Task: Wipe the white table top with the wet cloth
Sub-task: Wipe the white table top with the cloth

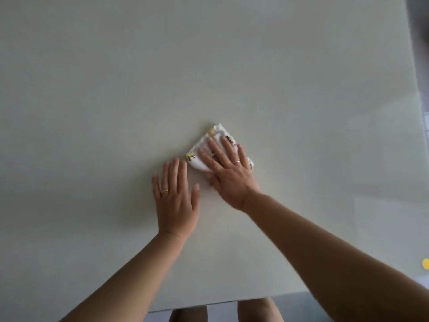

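Observation:
The white table top [162,77] fills nearly the whole head view. A folded white cloth [217,135] with small yellow and brown prints lies a little right of the middle. My right hand [228,174] presses flat on the cloth with straight, spread fingers and covers most of it. My left hand [175,201] rests flat on the bare table just left of the cloth, fingers straight, apart from the cloth by a small gap. Both hands wear a ring.
The table's near edge [209,303] runs along the bottom, with my knees below it. The right edge [419,89] runs down the right side, with floor beyond. A small yellow object [426,263] shows at the far right.

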Demonstrator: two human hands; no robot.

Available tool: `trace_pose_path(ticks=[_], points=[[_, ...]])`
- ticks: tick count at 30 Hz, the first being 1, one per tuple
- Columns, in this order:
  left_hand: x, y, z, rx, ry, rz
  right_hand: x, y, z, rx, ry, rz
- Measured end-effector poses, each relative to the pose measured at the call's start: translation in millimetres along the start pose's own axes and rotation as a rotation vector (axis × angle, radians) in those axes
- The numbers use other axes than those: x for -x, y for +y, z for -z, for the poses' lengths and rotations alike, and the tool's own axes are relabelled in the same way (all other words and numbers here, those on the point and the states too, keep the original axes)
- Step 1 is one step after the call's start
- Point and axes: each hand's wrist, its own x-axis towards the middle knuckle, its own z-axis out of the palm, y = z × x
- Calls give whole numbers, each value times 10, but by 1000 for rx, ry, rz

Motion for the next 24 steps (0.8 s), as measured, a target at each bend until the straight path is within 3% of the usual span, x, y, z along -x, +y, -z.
trace_pose_path(ticks=[2,5,7,9,11,13,14,16,19,20,22,24], points=[[-206,-34,64,43,21,-26,0,460,162,45,29,-95],[-624,-59,98,48,26,-72,-77,945,393,-94,164,-720],[-893,-55,84,35,22,-93,-257,763,355,-133,227,-960],[-1064,-54,31,17,3,-96,-399,346,192,-103,207,-810],[-1121,-57,-24,-22,-7,-89,-393,13,52,-70,122,-433],[-1120,-70,-59,-52,-1,-95,-344,134,114,-9,46,-145],[-1118,-76,-70,-54,0,-94,-341,345,187,30,38,-96],[-1122,-77,-86,-59,0,-87,-351,801,326,69,56,-265],[-1126,-76,-91,-67,-10,-76,-576,1096,485,-93,198,-862],[-1129,-74,-90,-71,-17,-75,-704,979,460,-118,232,-968],[-1128,-72,-83,-87,-33,-74,-900,562,330,-91,214,-878],[-1133,-63,-65,-111,-36,-67,-939,127,171,-56,141,-499]])
